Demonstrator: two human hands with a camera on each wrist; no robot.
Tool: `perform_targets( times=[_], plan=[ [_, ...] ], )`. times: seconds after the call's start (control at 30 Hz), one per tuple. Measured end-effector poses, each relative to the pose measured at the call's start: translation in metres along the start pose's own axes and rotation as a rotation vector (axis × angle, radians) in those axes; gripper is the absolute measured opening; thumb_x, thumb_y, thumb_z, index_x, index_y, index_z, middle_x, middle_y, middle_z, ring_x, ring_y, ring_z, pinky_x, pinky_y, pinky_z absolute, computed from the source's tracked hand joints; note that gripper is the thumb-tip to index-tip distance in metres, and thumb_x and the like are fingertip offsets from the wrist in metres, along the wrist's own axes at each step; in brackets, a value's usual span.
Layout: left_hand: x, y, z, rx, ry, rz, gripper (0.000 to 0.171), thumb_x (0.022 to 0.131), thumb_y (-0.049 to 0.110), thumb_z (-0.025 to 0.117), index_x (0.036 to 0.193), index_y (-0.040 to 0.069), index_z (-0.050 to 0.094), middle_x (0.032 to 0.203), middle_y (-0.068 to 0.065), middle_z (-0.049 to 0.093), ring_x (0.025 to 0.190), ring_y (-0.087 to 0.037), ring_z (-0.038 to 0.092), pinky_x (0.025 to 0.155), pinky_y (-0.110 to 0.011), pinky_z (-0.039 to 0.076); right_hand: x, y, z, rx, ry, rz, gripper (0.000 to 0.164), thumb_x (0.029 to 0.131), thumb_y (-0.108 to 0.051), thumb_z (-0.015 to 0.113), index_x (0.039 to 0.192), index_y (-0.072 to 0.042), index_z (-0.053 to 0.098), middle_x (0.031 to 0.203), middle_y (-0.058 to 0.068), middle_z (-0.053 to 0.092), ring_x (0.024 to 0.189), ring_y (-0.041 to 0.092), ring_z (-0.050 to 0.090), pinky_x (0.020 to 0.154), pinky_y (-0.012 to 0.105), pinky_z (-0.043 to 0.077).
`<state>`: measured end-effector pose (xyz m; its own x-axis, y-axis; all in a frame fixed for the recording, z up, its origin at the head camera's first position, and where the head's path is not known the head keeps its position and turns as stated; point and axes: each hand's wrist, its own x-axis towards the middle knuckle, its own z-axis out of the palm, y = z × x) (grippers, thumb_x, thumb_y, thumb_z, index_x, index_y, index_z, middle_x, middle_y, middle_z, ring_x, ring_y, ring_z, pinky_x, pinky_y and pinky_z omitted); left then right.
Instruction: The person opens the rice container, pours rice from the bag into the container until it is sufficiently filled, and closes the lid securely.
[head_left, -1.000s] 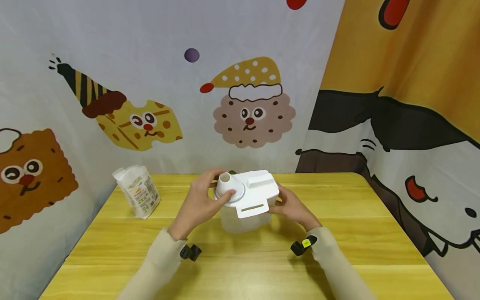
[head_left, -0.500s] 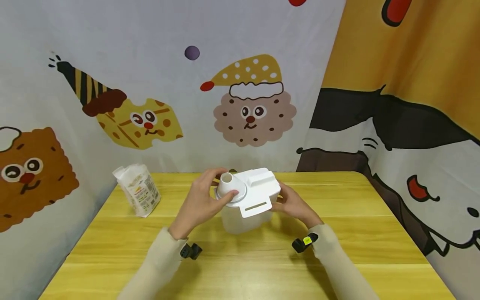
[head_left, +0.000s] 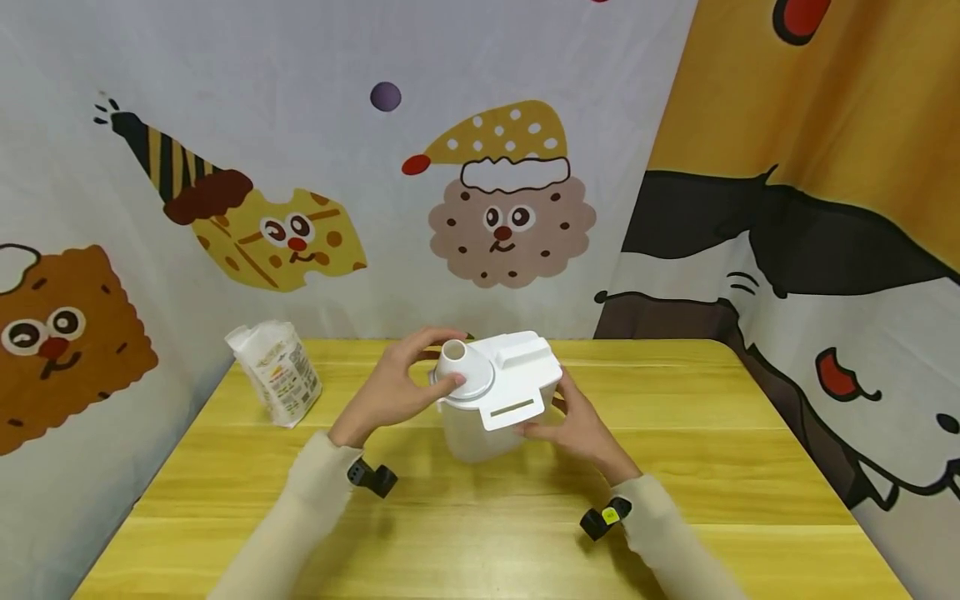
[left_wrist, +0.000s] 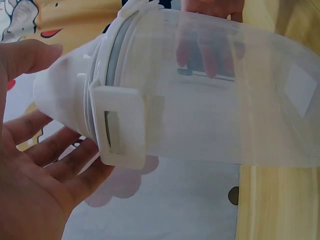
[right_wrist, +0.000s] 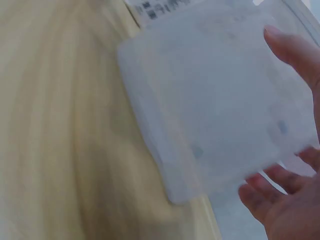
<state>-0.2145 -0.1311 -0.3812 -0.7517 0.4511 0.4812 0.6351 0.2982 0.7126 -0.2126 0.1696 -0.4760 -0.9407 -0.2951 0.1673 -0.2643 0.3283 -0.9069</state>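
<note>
A translucent plastic storage container (head_left: 480, 433) stands near the table's middle. Its white lid (head_left: 520, 367) has a slotted tab (left_wrist: 120, 127) and a cone-shaped spout cap (head_left: 468, 372) at the left end. My left hand (head_left: 393, 379) holds the spout cap, thumb on the near side and fingers round the far side. At the container's right end, my right hand (head_left: 581, 425) grips the body, thumb on the near face; its fingers are partly hidden behind. In the right wrist view, that thumb (right_wrist: 295, 55) lies along the wall and the fingertips (right_wrist: 255, 202) curl at the edge.
A white printed paper packet (head_left: 281, 375) stands at the table's back left. The wooden table (head_left: 712, 467) ends against a cartoon-printed curtain (head_left: 315, 108). Each wrist wears a small black camera (head_left: 372, 477) over a pale sleeve.
My right hand has shifted slightly, its thumb now further onto the container's near face. My left thumb has slid a little back on the spout cap. The head view has tilted slightly down.
</note>
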Motion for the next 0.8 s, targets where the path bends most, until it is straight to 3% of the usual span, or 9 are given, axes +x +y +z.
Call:
perform_targets(
  times=[0.3, 0.53, 0.8],
  plan=[
    [0.000, -0.001, 0.002, -0.021, 0.002, -0.020, 0.044, 0.091, 0.016, 0.079, 0.133, 0.019, 0.065, 0.131, -0.002, 0.069, 0.119, -0.018, 0.064, 0.103, -0.045, 0.054, -0.003, -0.003, 0.012, -0.040, 0.075, 0.015, 0.102, 0.073, -0.034, 0.094, 0.156, -0.032, 0.033, 0.156, -0.002, 0.045, 0.146, 0.029, 0.042, 0.116, 0.063, 0.037],
    [-0.001, 0.001, 0.005, 0.009, 0.017, -0.014, 0.044, 0.091, 0.018, 0.080, 0.132, 0.010, 0.065, 0.128, -0.001, 0.069, 0.116, -0.019, 0.066, 0.100, -0.048, 0.055, 0.003, 0.000, 0.002, -0.054, 0.023, 0.025, 0.102, 0.074, -0.036, 0.093, 0.156, -0.032, 0.033, 0.155, 0.000, 0.048, 0.144, 0.030, 0.044, 0.114, 0.060, 0.041],
    [-0.003, 0.009, 0.015, 0.087, 0.063, 0.010, 0.045, 0.090, 0.022, 0.081, 0.130, 0.009, 0.066, 0.124, -0.001, 0.070, 0.112, -0.019, 0.067, 0.093, -0.042, 0.060, 0.014, 0.003, -0.013, -0.064, -0.060, 0.000, 0.098, 0.077, -0.024, 0.092, 0.156, -0.026, 0.036, 0.155, 0.005, 0.047, 0.143, 0.032, 0.045, 0.114, 0.059, 0.042]
  ],
)
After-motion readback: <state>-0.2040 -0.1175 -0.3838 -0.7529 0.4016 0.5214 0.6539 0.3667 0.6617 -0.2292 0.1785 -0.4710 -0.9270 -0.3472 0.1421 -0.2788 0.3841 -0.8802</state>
